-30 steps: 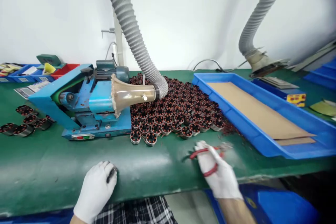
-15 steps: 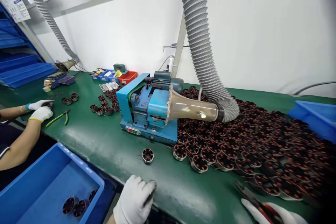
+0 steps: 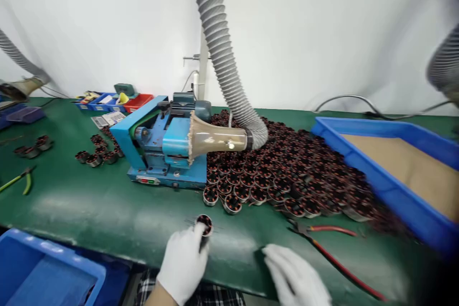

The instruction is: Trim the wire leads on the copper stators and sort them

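My left hand [image 3: 184, 260], in a white glove with dark fingertips, grips a round metal ring part with dark windings [image 3: 204, 225] near the table's front edge. To its right, my gloved right hand [image 3: 296, 275] is over the green table, slightly blurred, its fingers stretched out and holding nothing. Red-handled pliers [image 3: 332, 258] lie open on the table just right of that hand. Beyond both hands, a large pile of similar wound ring parts [image 3: 287, 167] covers the table.
A blue machine [image 3: 172, 143] with a clear funnel and grey hose [image 3: 225, 57] stands behind. Blue bins [image 3: 387, 172] [image 3: 53, 267] sit at right and lower left. Green-handled pliers [image 3: 17, 180], small ring parts [image 3: 93, 159] and small trays [image 3: 107, 101] are on the left.
The view has swung right. My left hand has reached forward and taken hold of the single ring part. My right hand has let go of the red-handled pliers and moved left of them.
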The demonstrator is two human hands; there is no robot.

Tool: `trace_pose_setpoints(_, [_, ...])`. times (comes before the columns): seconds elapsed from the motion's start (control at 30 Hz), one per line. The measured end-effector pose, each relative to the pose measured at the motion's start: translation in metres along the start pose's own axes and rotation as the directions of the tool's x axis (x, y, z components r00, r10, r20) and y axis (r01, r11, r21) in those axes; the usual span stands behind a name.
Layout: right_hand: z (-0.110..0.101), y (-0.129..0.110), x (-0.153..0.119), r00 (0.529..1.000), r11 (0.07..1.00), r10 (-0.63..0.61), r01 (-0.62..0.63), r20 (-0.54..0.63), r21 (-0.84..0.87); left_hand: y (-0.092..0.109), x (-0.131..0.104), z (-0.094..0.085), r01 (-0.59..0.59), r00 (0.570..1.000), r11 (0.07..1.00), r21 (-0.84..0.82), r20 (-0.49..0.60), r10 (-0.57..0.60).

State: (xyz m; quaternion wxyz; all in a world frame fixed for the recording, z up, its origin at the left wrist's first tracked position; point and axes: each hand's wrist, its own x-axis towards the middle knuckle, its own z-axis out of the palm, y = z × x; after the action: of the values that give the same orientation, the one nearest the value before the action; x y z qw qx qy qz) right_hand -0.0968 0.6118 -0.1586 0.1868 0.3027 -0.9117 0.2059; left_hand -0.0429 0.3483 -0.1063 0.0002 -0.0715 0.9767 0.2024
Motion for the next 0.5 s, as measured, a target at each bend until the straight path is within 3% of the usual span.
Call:
trace_pose_setpoints(0.07, [0.007, -0.030, 0.000, 0.991, 0.997, -0.075, 0.071, 0.112, 0.039, 0.022, 0.002, 0.017, -0.163, 0.984, 0.980, -0.118, 0.051, 0.170])
trace_pose_setpoints(0.2, [0.020, -0.047, 0.020, 0.986, 0.989, 0.115, -0.102, 0.121, -0.110, 0.045, 0.011, 0.039, -0.399, 0.908, 0.898, -0.185, 0.058, 0.415])
trace_pose_setpoints(0.4, [0.027, -0.020, 0.066, 0.973, 0.927, 0.233, -0.223, -0.002, -0.303, 0.028, 0.019, 0.030, -0.407, 0.905, 0.883, -0.234, 0.028, 0.424])
trace_pose_setpoints(0.5, [0.024, -0.006, 0.075, 0.988, 0.955, 0.150, -0.152, -0.027, -0.254, 0.015, 0.017, 0.031, -0.423, 0.903, 0.877, -0.227, -0.026, 0.429])
